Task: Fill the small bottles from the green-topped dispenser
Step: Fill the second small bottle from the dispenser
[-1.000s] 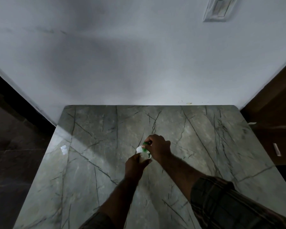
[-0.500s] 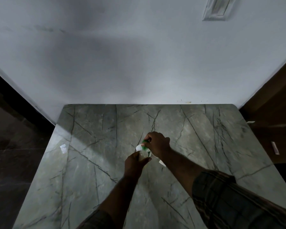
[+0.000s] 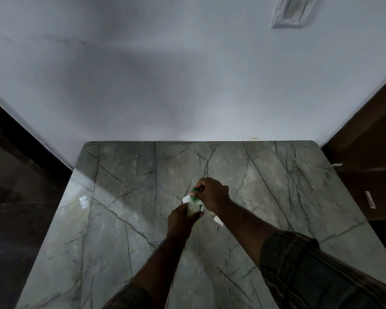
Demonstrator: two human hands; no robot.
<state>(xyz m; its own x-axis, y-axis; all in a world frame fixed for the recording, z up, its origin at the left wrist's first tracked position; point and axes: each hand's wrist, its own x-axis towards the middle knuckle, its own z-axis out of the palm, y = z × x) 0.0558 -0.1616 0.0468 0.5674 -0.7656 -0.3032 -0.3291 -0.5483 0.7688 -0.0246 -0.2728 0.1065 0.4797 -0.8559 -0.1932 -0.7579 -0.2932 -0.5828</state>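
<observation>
Well, no writing on the white label [image 3: 186, 199] can be read; it is too blurred. My left hand [image 3: 180, 219] wraps its fingers [image 3: 198, 214] around a small bottle [image 3: 192, 208], held above the middle of the grey veined surface [image 3: 125, 197]. My right hand [image 3: 213, 192] grips the green-topped dispenser [image 3: 194, 195] from above, its green cap touching the bottle's top, just beyond my left fingers.
</observation>
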